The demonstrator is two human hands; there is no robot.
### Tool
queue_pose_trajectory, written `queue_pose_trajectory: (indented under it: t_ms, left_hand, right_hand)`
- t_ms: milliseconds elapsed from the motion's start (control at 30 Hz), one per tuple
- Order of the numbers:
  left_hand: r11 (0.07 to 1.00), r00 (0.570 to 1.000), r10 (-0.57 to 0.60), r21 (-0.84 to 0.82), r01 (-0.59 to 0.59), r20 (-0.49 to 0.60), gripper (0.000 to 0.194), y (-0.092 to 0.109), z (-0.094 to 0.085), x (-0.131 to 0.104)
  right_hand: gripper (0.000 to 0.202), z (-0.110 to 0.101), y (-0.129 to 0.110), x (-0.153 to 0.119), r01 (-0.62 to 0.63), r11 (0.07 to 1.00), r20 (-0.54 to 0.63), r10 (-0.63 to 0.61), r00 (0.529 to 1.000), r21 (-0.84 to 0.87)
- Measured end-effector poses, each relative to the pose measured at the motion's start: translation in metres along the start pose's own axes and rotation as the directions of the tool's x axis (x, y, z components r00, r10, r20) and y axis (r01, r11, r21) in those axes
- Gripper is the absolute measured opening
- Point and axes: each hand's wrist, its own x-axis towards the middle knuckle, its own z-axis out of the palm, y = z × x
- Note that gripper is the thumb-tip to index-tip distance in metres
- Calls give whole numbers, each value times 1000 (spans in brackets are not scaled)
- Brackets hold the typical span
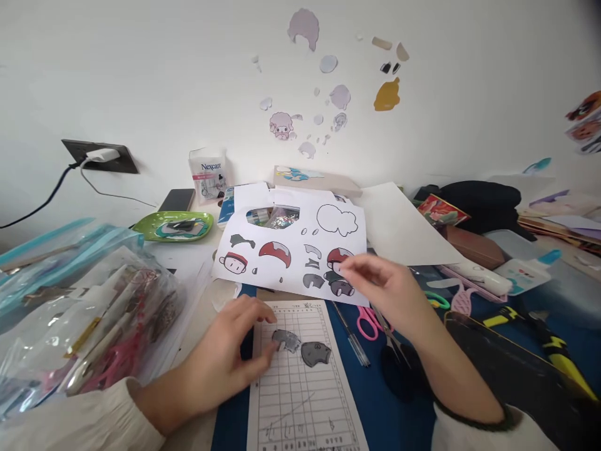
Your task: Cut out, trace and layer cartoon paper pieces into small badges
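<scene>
My left hand (235, 341) rests at the left edge of a lined paper form (291, 394), fingers apart and holding nothing. Its thumb tip is close beside a grey paper cutout (286, 341); I cannot tell whether they touch. Another dark grey cutout (316, 354) lies just to the right. My right hand (375, 279) is over the right side of a white sheet of printed cartoon parts (263, 282), its thumb and fingers pinched together. Whatever the fingertips hold, if anything, is hidden. They partly cover a small printed figure with a red cap (337, 254).
Pink-handled scissors (367, 322), dark-handled scissors (397, 351) and a pen (351, 335) lie right of the form. Yellow-black pliers (554, 351) lie farther right. A bulging clear bag (107, 319) fills the left side, with a green tray (173, 225) behind it.
</scene>
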Motion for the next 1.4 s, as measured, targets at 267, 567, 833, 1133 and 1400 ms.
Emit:
queue_pose_trajectory:
  t_ms: [267,567,833,1133,1400]
  left_hand:
    - [999,995,-30,20,28,91,43,0,2,-6]
    - [996,1000,16,86,-17,22,30,5,14,-1]
    - [994,1000,-12,111,15,-28,21,5,20,5]
    - [988,999,-8,157,13,-33,15,5,20,7]
    - [970,998,20,244,-5,-59,8,3,20,8]
  right_hand:
    - [35,12,-3,-30,216,922,625,35,780,-320]
    - [19,28,-7,-42,364,799,536,-63,842,-478]
    - [14,36,-14,-42,452,718,488,-179,855,-530]
    - [13,38,-19,-36,501,714,562,-181,807,-489]
    - [5,39,-20,-29,453,780,588,-138,797,-431]
